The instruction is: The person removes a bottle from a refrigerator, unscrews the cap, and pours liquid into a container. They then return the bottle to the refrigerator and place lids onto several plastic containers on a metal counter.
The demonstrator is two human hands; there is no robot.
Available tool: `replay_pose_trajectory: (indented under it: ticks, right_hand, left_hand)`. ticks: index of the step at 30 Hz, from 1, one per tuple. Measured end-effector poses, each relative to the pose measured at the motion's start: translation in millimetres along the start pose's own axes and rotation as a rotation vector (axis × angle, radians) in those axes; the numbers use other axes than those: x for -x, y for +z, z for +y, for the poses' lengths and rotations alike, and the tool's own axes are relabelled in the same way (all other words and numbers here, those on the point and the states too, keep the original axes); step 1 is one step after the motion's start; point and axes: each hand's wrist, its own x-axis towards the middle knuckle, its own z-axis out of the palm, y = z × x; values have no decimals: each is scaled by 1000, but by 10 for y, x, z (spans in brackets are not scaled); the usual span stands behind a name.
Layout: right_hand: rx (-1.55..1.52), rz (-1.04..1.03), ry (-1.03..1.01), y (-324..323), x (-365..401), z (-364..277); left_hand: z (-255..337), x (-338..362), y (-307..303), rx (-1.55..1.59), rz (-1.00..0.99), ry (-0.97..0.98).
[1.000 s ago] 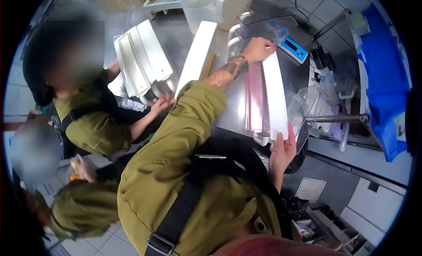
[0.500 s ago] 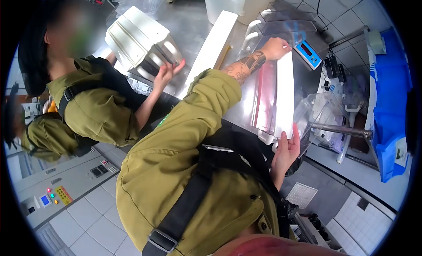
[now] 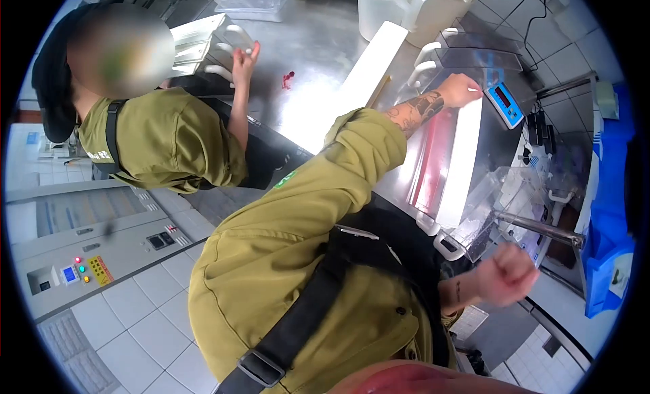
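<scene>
My left hand (image 3: pixel 462 91), below a tattooed forearm, is closed at the far end of a long white strip (image 3: pixel 462 167); a bit of white shows at its fingertips. The strip lies lengthwise beside a clear tray (image 3: pixel 414 184) with a reddish band inside. A blue scale display (image 3: pixel 505 105) sits just right of this hand. My right hand (image 3: pixel 508 275) is a blurred fist off the table's near edge, apart from the strip; what it holds, if anything, is hidden.
A co-worker (image 3: pixel 162 137) at the left has a hand beside a white ribbed container (image 3: pixel 196 45). Another white bar (image 3: pixel 372 69), a red smear (image 3: pixel 288 80) and translucent jugs (image 3: pixel 386 11) are on the metal table. Blue bins (image 3: pixel 613 211) and a metal rail (image 3: pixel 542 230) stand right.
My right hand has left the strip's near end, moved down and right, and closed. The co-worker and white container have shifted up and left, uncovering the red smear. My left hand keeps its place.
</scene>
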Motion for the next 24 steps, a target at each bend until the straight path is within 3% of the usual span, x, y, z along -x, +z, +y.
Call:
replay_pose_trajectory:
  ticks: [3,7,11,14,16,20,24]
  right_hand:
    - [486,407,338,-624,357,870]
    - [510,487,577,-622,350,1121]
    - [433,465,614,-676,313,1113]
    - [487,469,589,-669,316,1158]
    - [608,469,554,-629,337,1225]
    - [463,476,550,-699,371,1191]
    - [414,475,564,-686,379,1137]
  left_hand:
    - [-43,-16,19,22,-11,-34]
    - [-70,-41,65,49,3,-63]
    - [-47,-76,37,83,6,-90]
    - [-2,-231,3,-167,-81,-8]
    - [317,-345,52,-542,-19,56]
    - [1243,-295,-20,-366,146,528]
    - [1101,-478,82,-487,28,527]
